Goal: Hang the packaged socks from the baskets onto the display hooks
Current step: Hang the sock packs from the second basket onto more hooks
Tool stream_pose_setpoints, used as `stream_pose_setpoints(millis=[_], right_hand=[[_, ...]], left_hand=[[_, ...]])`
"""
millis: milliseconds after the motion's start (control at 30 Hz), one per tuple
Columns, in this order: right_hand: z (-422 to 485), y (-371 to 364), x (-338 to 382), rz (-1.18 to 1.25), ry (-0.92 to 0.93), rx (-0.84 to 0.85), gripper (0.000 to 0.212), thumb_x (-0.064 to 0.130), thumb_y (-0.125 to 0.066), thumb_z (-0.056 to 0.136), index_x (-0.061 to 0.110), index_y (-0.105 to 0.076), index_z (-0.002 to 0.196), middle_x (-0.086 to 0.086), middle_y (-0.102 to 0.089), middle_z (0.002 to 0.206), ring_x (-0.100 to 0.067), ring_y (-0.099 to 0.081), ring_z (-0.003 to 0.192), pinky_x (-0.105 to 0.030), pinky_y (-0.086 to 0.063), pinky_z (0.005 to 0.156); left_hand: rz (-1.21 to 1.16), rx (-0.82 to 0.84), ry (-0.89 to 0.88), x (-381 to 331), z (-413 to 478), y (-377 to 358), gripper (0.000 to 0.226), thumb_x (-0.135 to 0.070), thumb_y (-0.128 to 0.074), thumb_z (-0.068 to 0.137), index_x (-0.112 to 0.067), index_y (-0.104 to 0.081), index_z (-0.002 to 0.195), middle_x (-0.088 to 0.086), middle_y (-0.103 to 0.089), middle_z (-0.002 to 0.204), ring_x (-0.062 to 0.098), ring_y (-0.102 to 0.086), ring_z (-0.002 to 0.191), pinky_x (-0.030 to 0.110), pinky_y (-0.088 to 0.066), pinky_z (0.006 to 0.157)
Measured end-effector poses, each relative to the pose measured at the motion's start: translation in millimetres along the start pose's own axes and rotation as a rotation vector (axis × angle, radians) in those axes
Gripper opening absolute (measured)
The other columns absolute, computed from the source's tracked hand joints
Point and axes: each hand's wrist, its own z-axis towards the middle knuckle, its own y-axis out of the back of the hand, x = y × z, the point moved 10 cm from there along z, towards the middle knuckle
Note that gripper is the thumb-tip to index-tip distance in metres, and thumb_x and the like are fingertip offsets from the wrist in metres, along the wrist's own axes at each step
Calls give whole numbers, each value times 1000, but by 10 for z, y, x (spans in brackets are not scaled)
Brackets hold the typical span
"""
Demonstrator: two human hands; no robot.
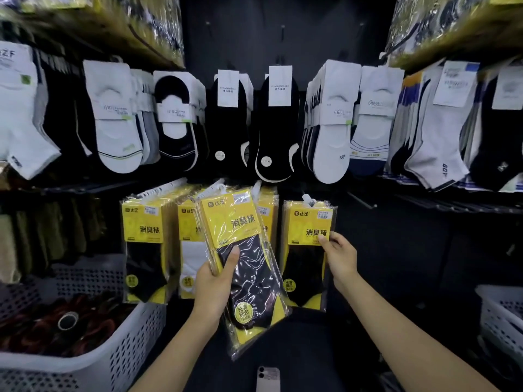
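Yellow cards, black socks.
The held sock pack (243,258) and rightmost hanging pack (305,267) are yellow over black; a second hanging pack (194,264) holds white socks; the perforated basket (113,360) is white.

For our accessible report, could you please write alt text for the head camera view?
A person's left hand holds a stack of yellow sock packs before a display wall while the right hand pinches a hanging pack.

Head view, seemingly close, facing display (311,32)
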Motion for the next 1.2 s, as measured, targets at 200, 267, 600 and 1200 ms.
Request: stream_pose_setpoints(millis=[200, 267, 600, 1200], right_hand=[[-119, 25, -38, 37, 62, 108, 19, 12, -59, 92, 18, -68, 108, 8, -73, 98, -1, -69, 92, -11, -53, 71], [-80, 30, -15, 15, 65, 91, 18, 11, -60, 91, 18, -68, 106, 9, -73, 95, -1, -69, 88, -11, -53, 70], [272, 149, -166, -143, -168, -319, 28, 26, -76, 79, 11, -62, 99, -8, -65, 106, -17, -54, 85, -27, -43, 71], [-862, -562, 456, 28, 18, 326, 22, 28, -73, 80, 11, -60, 88, -3, -68, 86, -19, -65, 81, -32, -55, 80]], left_hand=[[2, -17, 10, -3, -16, -36, 30, -52, -63, 79, -22, -59, 76, -14, -62, 73, -3, -55, 72, 13, -34, 57], [-14, 6, 16, 22, 2, -73, 33, -53, -63, 78, -20, -59, 77, -11, -63, 76, 3, -58, 74, 14, -39, 58], [53, -30, 51, -6, 24, -21, 53, -61, -64, 70, -16, -36, 67, 1, -37, 66, 13, -41, 63, 24, -37, 61], [-28, 121, -92, -179, -325, -262, 54, -57, -74, 56, -23, -69, 97, -12, -74, 83, 2, -68, 79, 12, -51, 64]])
